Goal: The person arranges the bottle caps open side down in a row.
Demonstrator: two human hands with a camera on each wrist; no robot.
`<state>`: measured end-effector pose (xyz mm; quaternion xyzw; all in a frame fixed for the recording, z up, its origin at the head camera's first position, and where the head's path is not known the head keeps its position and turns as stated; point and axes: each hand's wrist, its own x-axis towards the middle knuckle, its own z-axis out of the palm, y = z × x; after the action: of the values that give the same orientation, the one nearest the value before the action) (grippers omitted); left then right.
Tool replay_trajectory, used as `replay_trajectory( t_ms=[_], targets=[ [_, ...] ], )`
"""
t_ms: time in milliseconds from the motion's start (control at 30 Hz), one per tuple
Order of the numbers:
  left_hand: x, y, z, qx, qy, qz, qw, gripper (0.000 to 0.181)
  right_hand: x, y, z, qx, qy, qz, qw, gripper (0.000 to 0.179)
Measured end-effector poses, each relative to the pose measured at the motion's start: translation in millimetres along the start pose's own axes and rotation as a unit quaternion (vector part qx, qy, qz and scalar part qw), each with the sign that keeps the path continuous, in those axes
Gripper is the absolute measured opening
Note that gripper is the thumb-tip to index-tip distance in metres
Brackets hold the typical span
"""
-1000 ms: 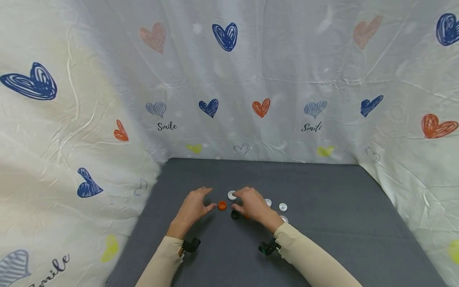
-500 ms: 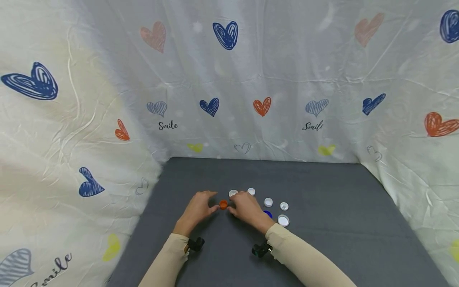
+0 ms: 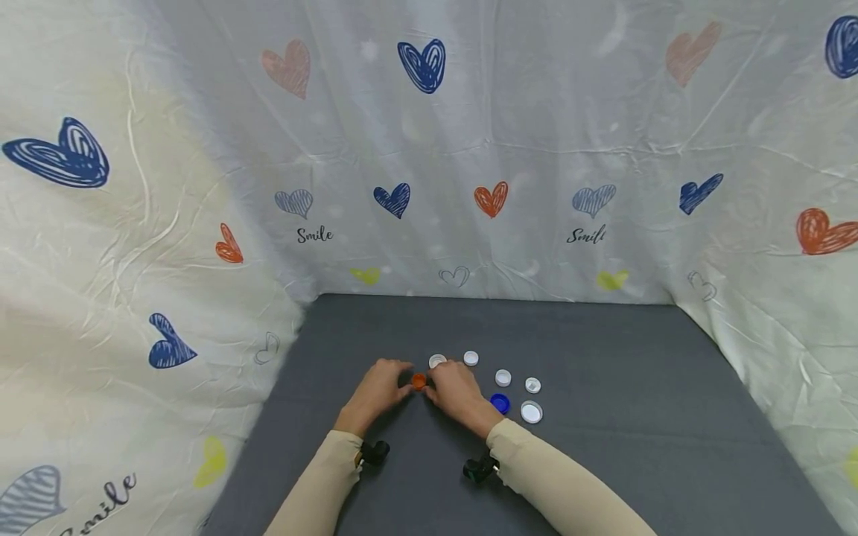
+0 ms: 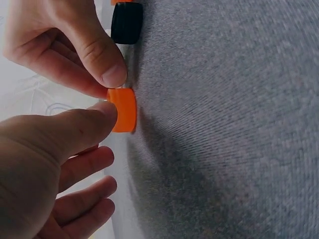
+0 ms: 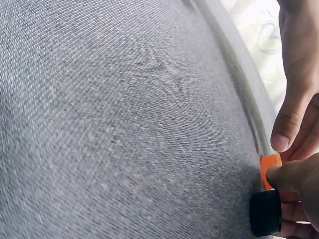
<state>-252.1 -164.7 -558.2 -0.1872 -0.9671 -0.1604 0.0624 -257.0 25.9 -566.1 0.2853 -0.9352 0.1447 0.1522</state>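
Note:
Near the middle of the dark grey table a small orange bottle cap [image 3: 418, 382] sits between the two hands. The left hand [image 3: 377, 392] is on its left, thumb overlapping the cap [image 4: 126, 110] in the left wrist view and the lower fingers loosely bent. From the other side comes the right hand [image 3: 459, 394]; its thumb and a finger reach the cap's near edge in that view. The right thumb covers part of the orange cap [image 5: 269, 164] in the right wrist view. A black cap [image 4: 126, 23] stands close by, hidden behind the right hand in the head view.
A white cap [image 3: 437, 361] lies just beyond the right fingertips. More white caps [image 3: 503, 378] and a blue cap [image 3: 499, 403] lie right of the right hand. The cloth backdrop [image 3: 429, 149] with printed hearts rises behind the dark table [image 3: 603, 357].
The right hand has moved left toward the orange cap, uncovering the blue cap and white caps while covering the black cap. The left hand has edged right, narrowing the gap between the hands.

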Motion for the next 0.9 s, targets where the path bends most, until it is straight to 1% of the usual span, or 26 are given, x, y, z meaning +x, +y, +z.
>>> replay_trajectory(
  t_ms=[133,233,367,500,600,700,800,900],
  targets=[
    [-0.6,0.6,4.3,0.008,-0.013,-0.001,0.9999,0.037,-0.6,-1,6,-0.012,0.008,0.004,0.9999,0.016],
    [-2.1,1.2,7.2,0.01,-0.012,0.001,0.9999,0.035,-1.0,-3,7,-0.025,0.014,-0.001,0.9996,0.016],
    [-4.2,2.8,9.9,0.01,0.005,0.005,0.9999,0.03,-1.4,-5,7,-0.04,0.022,-0.007,0.999,0.017],
    [-6.0,4.8,11.2,0.007,0.029,0.013,0.9995,0.024,-1.8,-6,7,-0.035,0.022,-0.003,0.9991,0.017],
    [-7.5,6.2,11.2,-0.002,0.039,0.019,0.999,0.02,-2.8,-5,7,-0.028,0.02,-0.003,0.9994,0.016],
    [-8.8,7.5,9.7,-0.016,0.048,0.023,0.9985,0.018,-4.0,-3,5,-0.022,0.021,-0.005,0.9995,0.014],
    [-10.1,9.8,6.0,-0.024,0.062,0.032,0.9973,0.018,-5.7,-1,1,-0.008,0.028,-0.007,0.9995,0.011],
    [-11.4,12.4,2.1,-0.019,0.078,0.045,0.9957,0.019,-8.0,-1,-5,0.008,0.041,-0.011,0.9991,0.009]
  ],
)
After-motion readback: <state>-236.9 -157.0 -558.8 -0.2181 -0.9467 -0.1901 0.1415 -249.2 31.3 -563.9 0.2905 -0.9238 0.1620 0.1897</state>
